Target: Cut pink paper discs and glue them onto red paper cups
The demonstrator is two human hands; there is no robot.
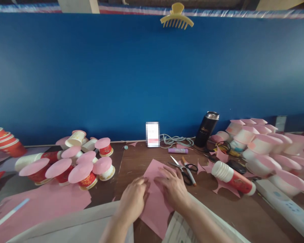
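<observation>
A folded sheet of pink paper (157, 211) lies on the brown table in front of me. My left hand (134, 200) is at its left edge, fingers curled and closed on the paper. My right hand (176, 190) lies flat across the sheet, its fingers stretched out and slightly apart, holding nothing. Just beyond the right fingers are black-handled scissors (182, 171) with their blades apart. A white and orange pen-like tool (189, 172) lies over them. A purple glue stick (178, 151) rests farther back.
Pink-topped paper cups (80, 172) stand at left beside a large pink sheet (48, 206). More cups (263, 145) crowd the right. A stack of cups (233, 179), a black thermos (206, 130), a power strip (286, 204) and pink scraps (226, 187) lie nearer. A blue panel (116, 77) rises behind.
</observation>
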